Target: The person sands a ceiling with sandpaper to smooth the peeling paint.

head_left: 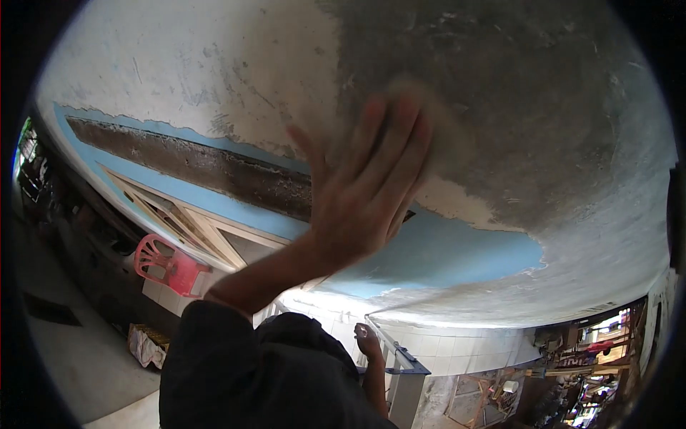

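Note:
My left hand [364, 179] reaches up to the plastered wall [500, 107], at the edge of a dark grey patch. Its back faces me, its fingers point up, and one finger is splayed to the left. Motion blurs the fingertips. A smeared tan shape [451, 139] shows beside and beneath them, too blurred to name. Lower down, my right hand [366, 339] is small in view, its fingers curled near a grey metal frame [407, 360]. Something pale shows at those fingers, but I cannot make out what it is.
Bare light plaster and a blue painted band [457, 247] cover other parts of the wall. A dark recessed strip [193, 168] runs across the blue. A pink plastic chair [171, 268] and a yellow crate [148, 347] stand lower left. Cluttered shelves [586, 365] are at the lower right.

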`<state>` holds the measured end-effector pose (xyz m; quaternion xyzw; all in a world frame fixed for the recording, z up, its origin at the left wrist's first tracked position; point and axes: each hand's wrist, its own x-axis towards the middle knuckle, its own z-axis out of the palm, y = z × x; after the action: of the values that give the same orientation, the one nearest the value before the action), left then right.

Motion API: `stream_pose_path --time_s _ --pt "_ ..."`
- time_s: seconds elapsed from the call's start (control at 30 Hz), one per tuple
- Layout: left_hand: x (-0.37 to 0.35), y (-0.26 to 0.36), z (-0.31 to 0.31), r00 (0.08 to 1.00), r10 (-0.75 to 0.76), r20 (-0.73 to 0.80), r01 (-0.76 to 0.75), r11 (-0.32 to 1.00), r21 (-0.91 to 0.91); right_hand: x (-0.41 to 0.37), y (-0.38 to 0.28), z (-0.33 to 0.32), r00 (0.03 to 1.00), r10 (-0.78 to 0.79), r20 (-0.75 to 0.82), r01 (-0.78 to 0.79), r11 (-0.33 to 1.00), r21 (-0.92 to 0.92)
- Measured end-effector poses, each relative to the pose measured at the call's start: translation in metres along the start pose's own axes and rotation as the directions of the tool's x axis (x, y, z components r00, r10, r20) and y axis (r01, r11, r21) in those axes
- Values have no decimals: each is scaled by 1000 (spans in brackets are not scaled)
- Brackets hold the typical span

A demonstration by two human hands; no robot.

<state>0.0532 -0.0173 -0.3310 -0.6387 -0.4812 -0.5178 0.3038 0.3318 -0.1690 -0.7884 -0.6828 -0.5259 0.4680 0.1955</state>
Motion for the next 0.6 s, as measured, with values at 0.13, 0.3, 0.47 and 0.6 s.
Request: stream_pose_path --time_s 0.13,0.3,0.47,0.6 --pt "-38 3 14 1000 -6 18 8 997 -78 0 -10 -3 1000 -1 8 1 1000 -10" --pt "14 -19 -10 999 30 12 -31 997 76 -3 -1 -2 998 12 58 -10 999 -34" --pt "-49 -10 -4 985 -151 78 150 989 14 -3 -1 -2 998 -16 52 16 1000 10" --pt "-47 -21 -3 997 -64 35 63 997 36 1 7 2 999 -23 46 24 1000 -4"
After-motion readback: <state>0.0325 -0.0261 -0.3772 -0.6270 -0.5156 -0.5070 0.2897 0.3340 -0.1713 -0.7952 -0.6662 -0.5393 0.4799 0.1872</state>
